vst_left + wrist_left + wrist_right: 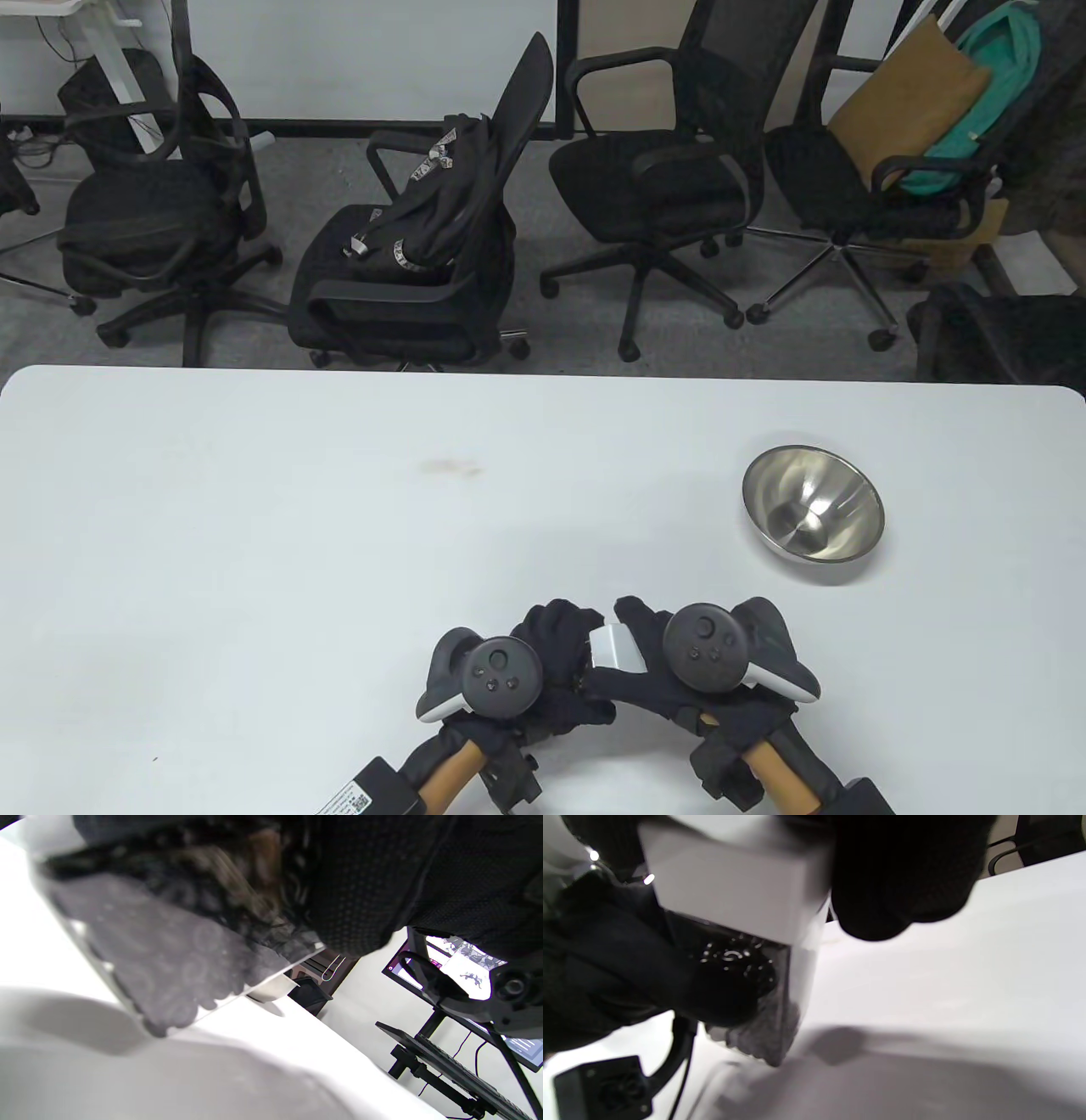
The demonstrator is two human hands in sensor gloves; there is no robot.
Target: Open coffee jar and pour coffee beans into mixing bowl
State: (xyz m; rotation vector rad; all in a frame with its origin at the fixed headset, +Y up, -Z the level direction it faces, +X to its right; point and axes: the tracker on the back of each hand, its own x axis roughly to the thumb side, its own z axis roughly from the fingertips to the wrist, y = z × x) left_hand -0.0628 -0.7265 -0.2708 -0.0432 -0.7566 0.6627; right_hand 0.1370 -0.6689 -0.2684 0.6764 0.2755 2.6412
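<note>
**Both hands on one jar, one bowl off to the right**

While we look for writing, we find none we can read: the small label near the left forearm at the table view's bottom edge is too small to make out, and the jar shows no brand.

We count one coffee jar (746,955), clear-walled with a white square lid (609,647), dark beans visible through its side. It sits near the table's (254,526) front edge, between the two gloves. We count one steel mixing bowl (813,514), upright, well apart to the right and farther back.

Our left hand (543,671) wraps the jar's body; our right hand (670,662) clasps the lid from above, fingers over its edge. Lid sits on the jar.

Four office chairs stand beyond the table, one carrying a black backpack (441,195).
</note>
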